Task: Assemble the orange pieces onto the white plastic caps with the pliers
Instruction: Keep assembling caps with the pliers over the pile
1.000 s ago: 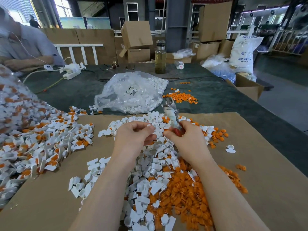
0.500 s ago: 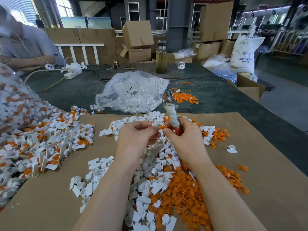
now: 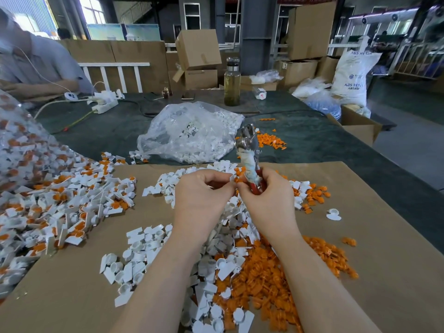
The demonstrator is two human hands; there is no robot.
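My right hand (image 3: 266, 200) grips red-handled pliers (image 3: 248, 155), whose cloth-wrapped shaft and metal jaws point up and away. My left hand (image 3: 201, 195) pinches a small white plastic cap (image 3: 231, 178) at its fingertips, right beside the right hand's fingers. An orange piece (image 3: 237, 180) shows between the two hands. Under my wrists lies a heap of loose white caps (image 3: 149, 248) and a heap of orange pieces (image 3: 264, 280) on brown cardboard (image 3: 384, 260).
A pile of caps with orange pieces fitted (image 3: 55, 207) spreads at the left. Behind the cardboard lie a clear bag of white caps (image 3: 192, 133), more orange pieces (image 3: 270, 141), a glass bottle (image 3: 232, 82) and a power strip (image 3: 105, 104). A seated person (image 3: 31, 66) is far left.
Both hands have lifted slightly and drawn together. The pliers have swung more upright, and my left fingertips now meet the right hand.
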